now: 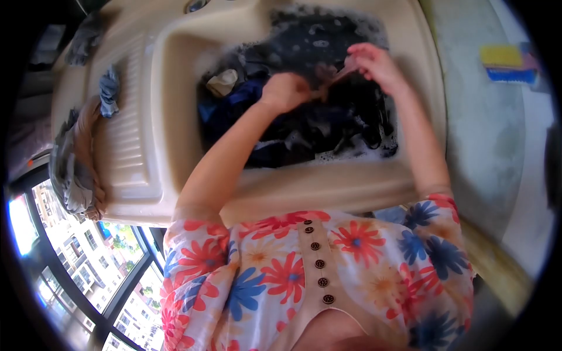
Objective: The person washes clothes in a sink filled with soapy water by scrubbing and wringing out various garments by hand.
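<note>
Over the sink basin (175, 117) my left hand (285, 92) is closed on one end of a thin, pinkish, see-through piece of cloth (339, 75). Its other end is pinched in the fingers of my right hand (374, 65), so it stretches between the two. I cannot make out what kind of garment it is. Below both hands, dark clothes (328, 128) lie in dark, foamy water (316, 44). A cream-coloured cloth (222, 83) and a dark blue cloth (243, 96) show left of my left hand.
A ribbed drainboard (126, 146) adjoins the basin on the left, with a crumpled blue-grey cloth (109, 92) on it. Grey and brown garments (79, 164) hang over its left edge. A yellow-and-blue sponge (504, 61) is at the right. Windows (88, 257) are lower left.
</note>
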A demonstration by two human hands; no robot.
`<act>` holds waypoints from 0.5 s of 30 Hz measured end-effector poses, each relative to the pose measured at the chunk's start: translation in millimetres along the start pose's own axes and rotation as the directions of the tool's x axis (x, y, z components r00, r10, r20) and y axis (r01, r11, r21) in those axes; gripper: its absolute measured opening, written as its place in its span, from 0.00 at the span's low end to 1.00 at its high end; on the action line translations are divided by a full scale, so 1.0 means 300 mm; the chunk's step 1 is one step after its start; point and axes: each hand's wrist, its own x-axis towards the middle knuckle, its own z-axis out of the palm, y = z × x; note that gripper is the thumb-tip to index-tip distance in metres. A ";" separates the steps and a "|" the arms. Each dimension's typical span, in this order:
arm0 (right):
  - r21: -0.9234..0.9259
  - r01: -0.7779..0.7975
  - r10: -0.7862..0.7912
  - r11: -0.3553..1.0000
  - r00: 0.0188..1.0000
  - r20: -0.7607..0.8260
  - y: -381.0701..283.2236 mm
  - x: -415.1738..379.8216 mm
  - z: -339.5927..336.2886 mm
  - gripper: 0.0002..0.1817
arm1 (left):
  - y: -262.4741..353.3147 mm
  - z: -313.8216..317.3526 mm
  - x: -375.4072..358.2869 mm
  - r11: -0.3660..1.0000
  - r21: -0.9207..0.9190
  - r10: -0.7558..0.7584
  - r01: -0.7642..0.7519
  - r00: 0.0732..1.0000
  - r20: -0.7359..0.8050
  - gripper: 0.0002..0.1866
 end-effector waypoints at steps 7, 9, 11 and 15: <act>0.332 0.074 -0.102 0.940 0.992 0.068 -0.124 -0.062 -0.005 0.11 | 0.020 -0.143 -0.019 0.450 -0.871 -0.057 0.199 0.979 0.194 0.08; 0.263 0.019 -0.060 0.965 0.987 0.147 -0.064 -0.065 0.083 0.15 | 0.030 -0.151 -0.020 0.317 -0.927 -0.032 0.200 0.979 0.201 0.08; 0.296 -0.094 0.020 0.951 0.969 0.246 -0.033 -0.076 0.162 0.16 | 0.052 -0.140 -0.030 0.147 -0.970 -0.033 0.194 0.981 0.191 0.08; 0.416 -0.168 0.020 0.894 0.941 0.338 -0.016 -0.075 0.219 0.12 | 0.065 -0.133 -0.050 0.126 -0.969 0.002 0.213 0.977 0.215 0.11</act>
